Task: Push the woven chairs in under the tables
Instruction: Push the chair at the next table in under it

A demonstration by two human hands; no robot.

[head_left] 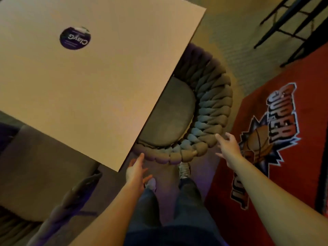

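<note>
A woven chair (209, 112) with a thick braided grey backrest and a round dark seat cushion (170, 118) stands partly under the light wooden table (85, 73). The table's edge hides the seat's left half. My left hand (135, 170) is open, its fingertips at the lower rim of the braided back near the table corner. My right hand (228, 146) is open with spread fingers, its fingertips touching the backrest's lower right side. Neither hand grips the chair.
A round dark sticker (75, 38) lies on the tabletop. A second woven chair (44, 183) stands at the lower left. A red rug (276, 139) with a basketball logo covers the floor on the right. Black metal legs (287, 23) stand at top right. My feet are below the chair.
</note>
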